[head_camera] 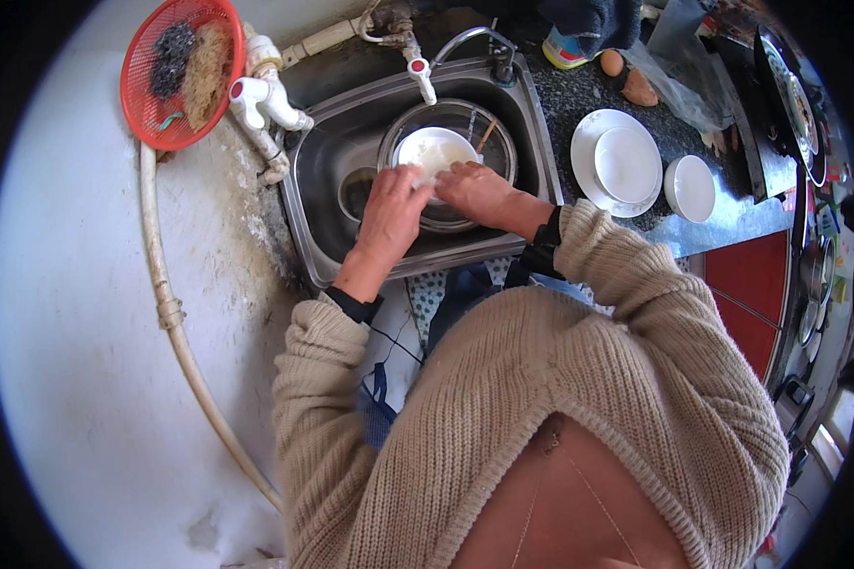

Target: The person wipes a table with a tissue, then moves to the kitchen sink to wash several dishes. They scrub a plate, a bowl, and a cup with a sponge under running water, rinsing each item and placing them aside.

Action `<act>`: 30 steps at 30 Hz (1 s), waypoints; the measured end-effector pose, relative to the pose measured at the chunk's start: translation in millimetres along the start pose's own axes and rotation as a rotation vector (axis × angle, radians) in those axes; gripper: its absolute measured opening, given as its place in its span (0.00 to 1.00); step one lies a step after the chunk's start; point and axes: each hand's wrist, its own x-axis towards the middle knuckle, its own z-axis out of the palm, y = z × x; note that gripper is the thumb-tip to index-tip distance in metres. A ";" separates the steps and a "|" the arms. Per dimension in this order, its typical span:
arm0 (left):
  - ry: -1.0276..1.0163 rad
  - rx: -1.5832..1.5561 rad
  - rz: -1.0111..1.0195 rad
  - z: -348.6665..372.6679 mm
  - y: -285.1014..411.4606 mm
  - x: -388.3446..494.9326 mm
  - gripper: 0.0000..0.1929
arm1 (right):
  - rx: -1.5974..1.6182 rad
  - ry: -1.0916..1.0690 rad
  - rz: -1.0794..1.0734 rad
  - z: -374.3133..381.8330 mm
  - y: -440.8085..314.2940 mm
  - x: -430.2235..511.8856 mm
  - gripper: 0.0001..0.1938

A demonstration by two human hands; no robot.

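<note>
A white bowl (438, 148) with cloudy liquid in it sits in a round metal basin (507, 135) inside the stainless steel sink (313, 213). My left hand (393, 203) grips the bowl's near left rim, its fingertips blurred. From the right, my right hand (480, 193) holds the near rim with its fingers curled over the edge. Both hands hide the near side of the bowl. A wooden chopstick (487, 135) leans in the basin to the bowl's right. Above the basin hangs a white plastic tap (421, 78) with a red-centred handle.
On the dark counter right of the sink are a white plate (580, 153) with a bowl (626, 165) on it, and another bowl (690, 188). An egg (611, 62) lies farther back. A red plastic basket (129, 85) with scrubbers hangs left, near a second tap (252, 96).
</note>
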 end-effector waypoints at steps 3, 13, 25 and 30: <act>0.335 -0.609 -0.611 18.3 14.8 1.8 0.20 | 0.053 0.012 0.117 0.1 -16.2 3.8 0.12; -0.041 -1.328 -1.234 27.4 -24.4 -7.7 0.28 | -0.022 0.068 -0.229 -9.4 5.0 -0.4 0.21; 0.302 -1.483 -1.258 49.3 -11.4 -13.3 0.27 | 0.376 0.181 -0.110 16.8 -21.5 -4.3 0.18; 0.546 -1.577 -1.241 57.6 9.1 -3.1 0.28 | 0.432 0.114 0.046 22.4 -30.9 2.7 0.18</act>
